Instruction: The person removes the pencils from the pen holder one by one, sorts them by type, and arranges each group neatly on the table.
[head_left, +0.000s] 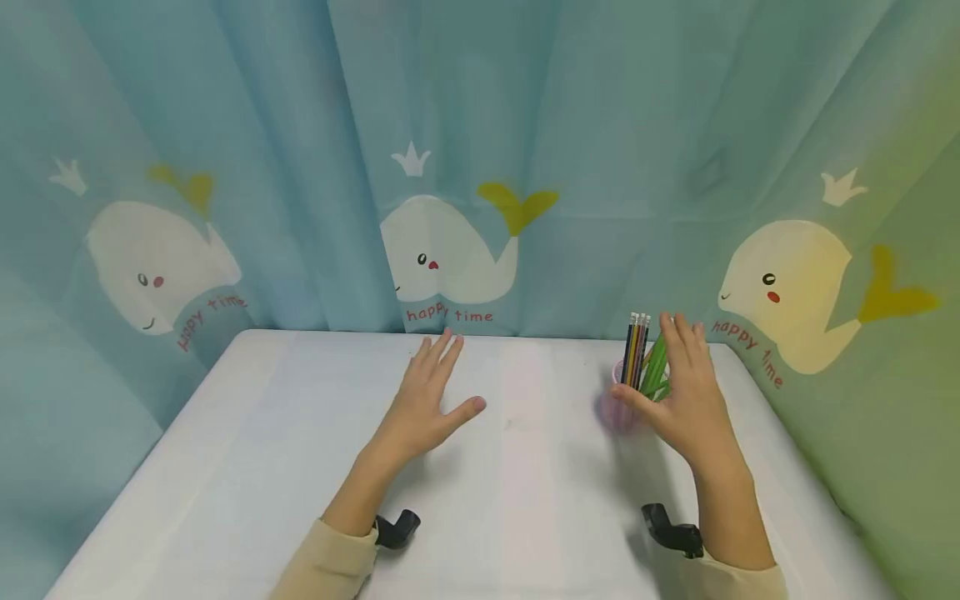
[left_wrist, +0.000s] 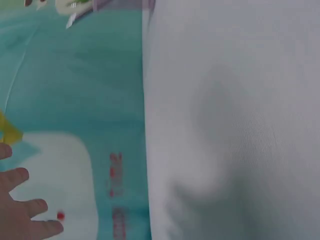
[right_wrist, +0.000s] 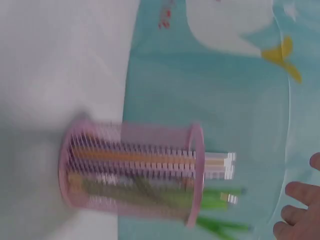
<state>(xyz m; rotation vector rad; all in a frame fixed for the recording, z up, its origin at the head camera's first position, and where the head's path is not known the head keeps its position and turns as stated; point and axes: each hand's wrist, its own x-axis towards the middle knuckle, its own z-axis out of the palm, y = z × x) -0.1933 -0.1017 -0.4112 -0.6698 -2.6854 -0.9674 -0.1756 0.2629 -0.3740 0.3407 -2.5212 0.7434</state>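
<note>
My left hand (head_left: 423, 408) hovers over the middle of the white table, fingers spread and thumb held apart, with nothing in it. My right hand (head_left: 690, 392) is raised in front of a pink mesh pen holder (head_left: 619, 412), partly covering it in the head view; its fingers are straight and it holds nothing. Seen from the right wrist, the pen holder (right_wrist: 132, 172) stands apart from the fingertips (right_wrist: 295, 192). Inside it are several striped pencils with white ends (head_left: 636, 350) and several green stick-like items (head_left: 656, 367).
The white table (head_left: 517, 483) reaches back to a blue-green curtain (head_left: 622, 150) printed with white whales (head_left: 450, 258) and the words "happy time". A black wrist camera (head_left: 397, 529) sits on the left wrist and another camera (head_left: 671, 532) on the right.
</note>
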